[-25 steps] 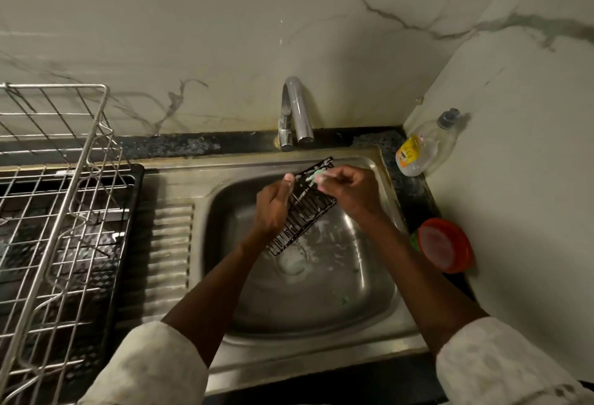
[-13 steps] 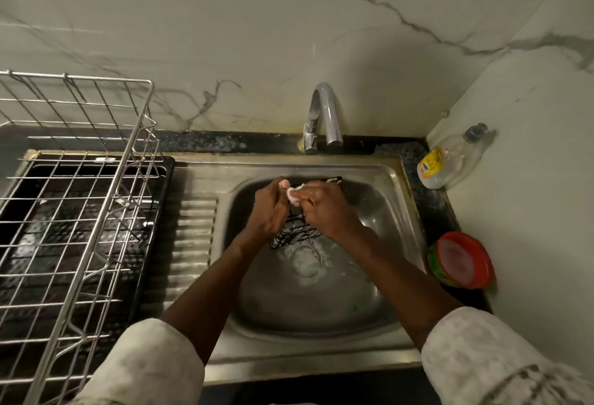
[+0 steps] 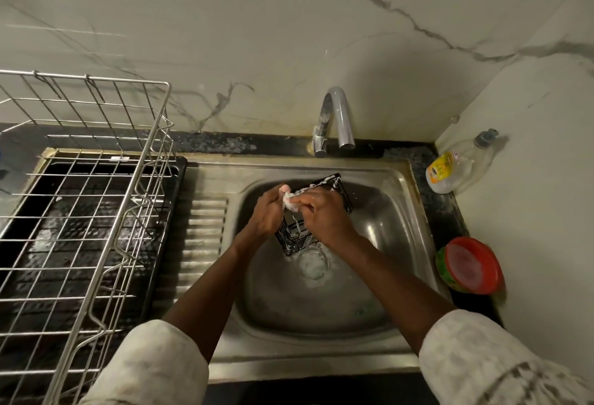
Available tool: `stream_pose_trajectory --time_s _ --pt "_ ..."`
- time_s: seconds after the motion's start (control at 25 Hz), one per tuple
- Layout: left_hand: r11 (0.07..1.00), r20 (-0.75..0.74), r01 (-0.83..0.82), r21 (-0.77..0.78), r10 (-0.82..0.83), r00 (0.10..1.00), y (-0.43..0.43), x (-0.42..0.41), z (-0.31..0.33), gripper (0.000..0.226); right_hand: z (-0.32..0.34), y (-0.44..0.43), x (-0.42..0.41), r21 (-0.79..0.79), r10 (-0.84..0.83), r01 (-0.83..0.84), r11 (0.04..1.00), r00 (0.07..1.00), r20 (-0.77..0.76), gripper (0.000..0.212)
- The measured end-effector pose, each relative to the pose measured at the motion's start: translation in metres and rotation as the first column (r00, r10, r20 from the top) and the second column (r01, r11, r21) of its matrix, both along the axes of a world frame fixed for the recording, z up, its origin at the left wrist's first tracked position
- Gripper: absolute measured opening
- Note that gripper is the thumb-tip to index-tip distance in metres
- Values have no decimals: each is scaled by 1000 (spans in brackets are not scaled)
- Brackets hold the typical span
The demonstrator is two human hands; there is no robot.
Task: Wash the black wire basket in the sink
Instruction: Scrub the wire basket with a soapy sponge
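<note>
Both hands meet over the basin on my head feed, and I read them like this: the left hand [image 3: 269, 215] is curled round the left edge of the black wire basket [image 3: 294, 240] and grips it, while the right hand [image 3: 325, 215] pinches a pale soapy scrubber [image 3: 289, 203] between thumb and fingertips and presses it on the basket's upper part. The basket sits inside the sink [image 3: 398, 179], held up on a tilt, with its lower end just above the drain [image 3: 313, 265] and its upper end pointing toward the back wall of the basin, below the faucet [image 3: 334, 115]. I cannot tell whether that lower end touches the bottom. Much of the basket's middle is hidden behind the two hands. White foam lies around the drain. No stream shows at the faucet mouth from this angle. To the left, on the far side of the ribbed draining board, a metal dish rack [image 3: 96, 78] stands over a dark tray. At the right, in the counter's corner, a clear soap bottle [image 3: 456, 167] with a yellow label leans against the wall, and nearer me a round container with a red lid [image 3: 469, 266] sits beside the sink's rim. Pale sleeves [image 3: 154, 369] cover both forearms at the bottom of the view.
</note>
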State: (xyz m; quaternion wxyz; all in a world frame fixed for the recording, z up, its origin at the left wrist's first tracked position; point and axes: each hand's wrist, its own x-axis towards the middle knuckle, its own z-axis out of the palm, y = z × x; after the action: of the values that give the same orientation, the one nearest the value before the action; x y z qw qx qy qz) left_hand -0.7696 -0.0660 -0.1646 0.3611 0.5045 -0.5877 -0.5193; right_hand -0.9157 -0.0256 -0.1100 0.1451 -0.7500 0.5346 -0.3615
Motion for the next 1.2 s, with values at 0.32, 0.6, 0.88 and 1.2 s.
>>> stream_pose_trajectory --time_s 0.32,0.6,0.88,1.2 --pt "993 205 80 -82 -62 977 1 2 1 41 -9 26 -28 -45 -202 200 979 978 -41 27" --pt "984 280 143 -105 -109 954 13 2 14 40 -5 -1 -38 13 -95 101 995 969 -230 33" --pt "979 278 158 -129 -117 954 17 2 12 38 -1 14 -77 1 -432 432 902 901 -38 26" --pt "984 280 149 -96 -117 953 17 1 15 33 -5 0 -55 -1 -238 241 971 957 -164 34"
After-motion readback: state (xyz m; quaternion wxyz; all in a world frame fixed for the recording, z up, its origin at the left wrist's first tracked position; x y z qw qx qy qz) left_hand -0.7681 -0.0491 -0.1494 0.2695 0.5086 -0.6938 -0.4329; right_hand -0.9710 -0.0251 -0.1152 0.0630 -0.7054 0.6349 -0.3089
